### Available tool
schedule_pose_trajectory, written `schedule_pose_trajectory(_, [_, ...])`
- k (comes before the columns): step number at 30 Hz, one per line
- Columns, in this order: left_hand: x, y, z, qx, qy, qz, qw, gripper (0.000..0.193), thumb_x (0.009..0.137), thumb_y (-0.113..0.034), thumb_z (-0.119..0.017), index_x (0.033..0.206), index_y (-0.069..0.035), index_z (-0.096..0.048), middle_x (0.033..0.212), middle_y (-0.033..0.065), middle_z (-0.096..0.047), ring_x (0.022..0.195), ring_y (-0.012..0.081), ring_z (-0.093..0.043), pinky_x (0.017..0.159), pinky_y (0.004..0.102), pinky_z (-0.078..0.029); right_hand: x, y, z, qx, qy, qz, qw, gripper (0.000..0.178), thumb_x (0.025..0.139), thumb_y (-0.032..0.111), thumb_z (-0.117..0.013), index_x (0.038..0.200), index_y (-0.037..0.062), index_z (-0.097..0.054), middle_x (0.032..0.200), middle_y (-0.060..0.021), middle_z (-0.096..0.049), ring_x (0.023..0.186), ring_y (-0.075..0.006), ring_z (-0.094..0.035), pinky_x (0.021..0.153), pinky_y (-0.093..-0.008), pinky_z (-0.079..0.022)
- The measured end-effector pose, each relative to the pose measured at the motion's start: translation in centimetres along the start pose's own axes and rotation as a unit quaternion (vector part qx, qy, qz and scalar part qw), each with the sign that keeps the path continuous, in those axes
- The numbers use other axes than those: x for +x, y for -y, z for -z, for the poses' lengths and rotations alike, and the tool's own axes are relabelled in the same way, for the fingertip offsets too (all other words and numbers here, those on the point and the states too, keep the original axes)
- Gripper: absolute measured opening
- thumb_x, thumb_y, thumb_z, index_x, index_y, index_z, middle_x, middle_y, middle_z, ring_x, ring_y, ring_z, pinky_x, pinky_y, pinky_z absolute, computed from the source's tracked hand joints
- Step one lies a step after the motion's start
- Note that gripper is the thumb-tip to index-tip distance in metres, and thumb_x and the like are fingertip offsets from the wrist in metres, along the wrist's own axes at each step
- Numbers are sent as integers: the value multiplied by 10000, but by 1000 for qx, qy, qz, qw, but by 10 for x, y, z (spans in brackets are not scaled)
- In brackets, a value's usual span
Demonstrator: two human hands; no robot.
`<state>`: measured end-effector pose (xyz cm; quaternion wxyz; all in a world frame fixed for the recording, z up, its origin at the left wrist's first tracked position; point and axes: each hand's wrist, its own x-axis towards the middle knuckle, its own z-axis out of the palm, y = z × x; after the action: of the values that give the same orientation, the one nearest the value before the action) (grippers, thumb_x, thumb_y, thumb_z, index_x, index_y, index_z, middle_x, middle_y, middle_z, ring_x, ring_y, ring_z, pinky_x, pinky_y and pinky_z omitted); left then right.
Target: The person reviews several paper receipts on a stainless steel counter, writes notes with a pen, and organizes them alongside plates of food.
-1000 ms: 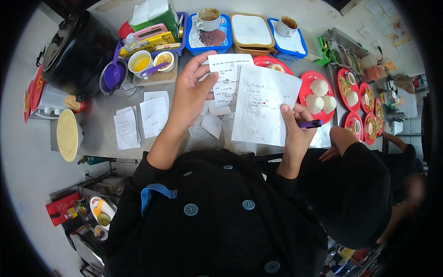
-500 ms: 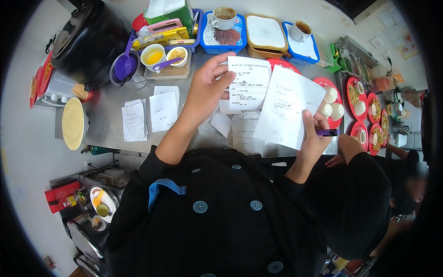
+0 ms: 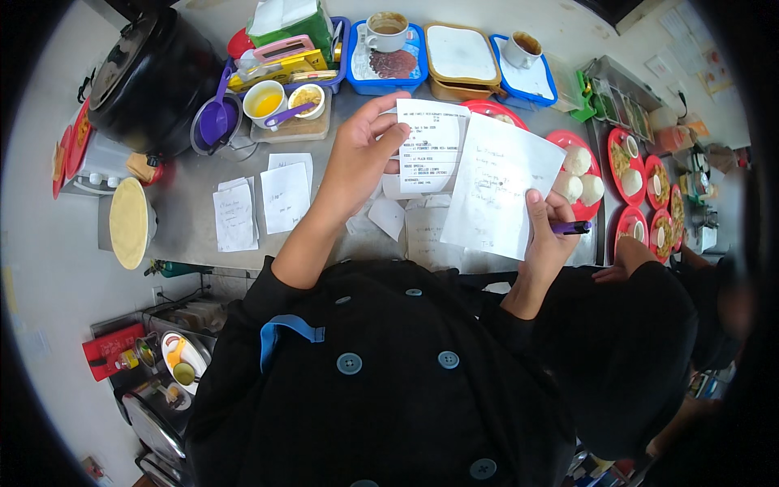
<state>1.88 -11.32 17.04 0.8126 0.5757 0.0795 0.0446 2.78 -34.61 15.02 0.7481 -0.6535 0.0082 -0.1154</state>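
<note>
My left hand pinches a printed receipt by its left edge, thumb in front. In my right hand a white handwritten slip is held at its lower right, with a purple marker tucked between the fingers. The two papers are side by side above the steel counter, the slip's left edge close against the receipt. Below them more loose papers lie on the counter. To the left rest two more groups of handwritten slips.
Along the back stand a black pot, a cup of yellow liquid, a purple ladle and lidded tubs. At right are a red plate with white rice mounds and several filled red plates. A person in black is close on my right.
Both papers stay in my hands, and the handwritten slip has shifted slightly left against the receipt. The person at my right has moved a little. The view has shifted slightly.
</note>
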Motion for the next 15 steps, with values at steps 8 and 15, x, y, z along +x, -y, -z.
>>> schedule_pose_trajectory(8, [-2,2,-9,6,20,9,1000,390,879,-75,-498,1247,15,-402,1034,130,-606,859,147,-613,664,270,-546,-13,3,0,1,-2,-34,999,170,777,74,-691,855,-47,-601,707,-58,-626,609,-58,-540,592,-177,-401])
schedule_pose_trajectory(15, [-6,11,-25,25,56,26,998,392,884,-94,-505,1244,21,-401,1041,129,-606,864,142,-613,663,267,-546,-27,4,8,-12,-6,-60,998,168,786,85,-687,856,-46,-609,680,-32,-607,589,-43,-522,561,-170,-390])
